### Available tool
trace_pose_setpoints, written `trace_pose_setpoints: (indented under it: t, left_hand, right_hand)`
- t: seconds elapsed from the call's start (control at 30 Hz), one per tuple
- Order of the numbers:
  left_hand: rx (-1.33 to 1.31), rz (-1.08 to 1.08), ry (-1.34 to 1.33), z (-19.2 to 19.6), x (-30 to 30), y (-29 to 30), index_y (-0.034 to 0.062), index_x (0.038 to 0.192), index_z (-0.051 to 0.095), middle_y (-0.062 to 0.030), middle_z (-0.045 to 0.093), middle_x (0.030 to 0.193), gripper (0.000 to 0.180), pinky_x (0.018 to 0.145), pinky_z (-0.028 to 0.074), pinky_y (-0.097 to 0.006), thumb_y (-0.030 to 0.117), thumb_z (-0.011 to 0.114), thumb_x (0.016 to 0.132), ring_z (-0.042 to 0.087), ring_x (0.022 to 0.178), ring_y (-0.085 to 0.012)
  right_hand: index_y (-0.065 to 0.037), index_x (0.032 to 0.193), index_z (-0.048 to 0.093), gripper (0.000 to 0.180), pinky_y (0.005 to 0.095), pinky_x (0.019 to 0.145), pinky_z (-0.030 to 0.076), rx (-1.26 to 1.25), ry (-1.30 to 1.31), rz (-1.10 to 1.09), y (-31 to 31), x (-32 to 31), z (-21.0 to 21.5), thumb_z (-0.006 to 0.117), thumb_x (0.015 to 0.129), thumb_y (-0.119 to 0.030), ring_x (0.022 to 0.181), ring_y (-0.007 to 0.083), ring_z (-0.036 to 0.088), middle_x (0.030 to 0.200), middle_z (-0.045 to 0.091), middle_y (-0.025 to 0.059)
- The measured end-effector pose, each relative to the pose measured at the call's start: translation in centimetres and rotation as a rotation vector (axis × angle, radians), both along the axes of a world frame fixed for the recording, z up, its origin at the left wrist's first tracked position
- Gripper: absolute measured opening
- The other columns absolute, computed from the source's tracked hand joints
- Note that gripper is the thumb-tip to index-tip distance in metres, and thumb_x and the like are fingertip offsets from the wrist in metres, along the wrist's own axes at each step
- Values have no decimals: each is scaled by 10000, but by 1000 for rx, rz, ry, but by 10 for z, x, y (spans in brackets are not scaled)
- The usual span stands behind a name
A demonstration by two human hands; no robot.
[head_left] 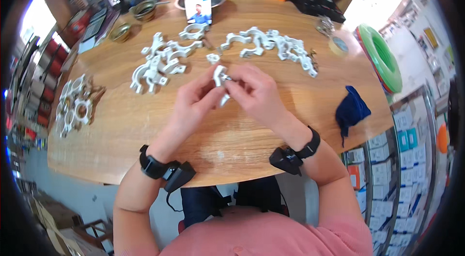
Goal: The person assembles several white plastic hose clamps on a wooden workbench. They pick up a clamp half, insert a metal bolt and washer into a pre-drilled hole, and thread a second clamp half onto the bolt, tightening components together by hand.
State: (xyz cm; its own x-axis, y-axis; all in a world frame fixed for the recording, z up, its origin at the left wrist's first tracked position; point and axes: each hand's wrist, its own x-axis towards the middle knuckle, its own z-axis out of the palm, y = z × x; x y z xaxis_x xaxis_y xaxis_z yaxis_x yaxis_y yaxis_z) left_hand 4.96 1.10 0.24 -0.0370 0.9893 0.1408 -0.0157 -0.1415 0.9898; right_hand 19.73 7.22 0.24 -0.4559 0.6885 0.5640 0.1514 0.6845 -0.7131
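Observation:
In front of me, over the middle of the table, my left hand [193, 101] is closed on a white plastic pipe clamp [219, 76]. My right hand [254, 89] pinches a small shiny metal screw [225, 77] against the clamp's side. Fingers hide part of the clamp, and its lower end shows below the fingertips. Just beyond my hands lies a small white clamp piece [212, 58]. Loose white clamp halves form one pile [157, 62] to the left and another [276, 43] to the right. Joined ring-shaped clamps [82, 109] lie at the table's left edge.
A phone [197, 4] leans upright against a bowl at the back. Small metal screws [314, 57] lie beside the right pile, near a tape roll [338, 46]. A dark blue cloth pouch [352, 108] and green coiled hose [380, 57] are at the right. Small bowls [120, 32] stand back left.

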Motion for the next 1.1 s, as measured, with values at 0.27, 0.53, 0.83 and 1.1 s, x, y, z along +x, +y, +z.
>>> trace_pose_setpoints:
  t: [0.27, 0.53, 0.83, 1.1]
  left_hand:
    - [19, 11, -22, -3, 2, 5, 19, 1207, 399, -2, 565, 741, 447, 535, 401, -182, 89, 570, 799, 491, 644, -38]
    - [15, 77, -68, -5, 2, 6, -7, 1131, 433, -15, 564, 689, 392, 482, 394, -179, 65, 592, 779, 498, 584, -45]
    - [18, 88, 27, -5, 1, 10, -4, 1124, 447, -16, 563, 690, 385, 481, 398, -178, 57, 594, 774, 507, 602, -41]
    - [-44, 106, 4, -4, 2, 7, 15, 1128, 452, -10, 573, 692, 383, 470, 400, -177, 72, 594, 777, 508, 602, -38]
  right_hand:
    - [-1, 814, 583, 89, 213, 503, 400, -367, 105, 96, 2, 1, 0, 558, 778, -79, 607, 70, 504, 710, 541, 24]
    - [-14, 942, 589, 176, 199, 502, 386, -147, 45, 47, -6, 2, 7, 565, 776, -67, 587, 81, 479, 721, 519, 36]
    - [-4, 966, 573, 181, 204, 541, 389, -259, 75, 83, 2, 0, -3, 536, 802, -71, 635, 92, 500, 845, 518, 54]
    - [5, 903, 585, 140, 196, 537, 372, -448, 139, 69, 6, 0, -4, 523, 817, -85, 628, 71, 485, 813, 535, 29]
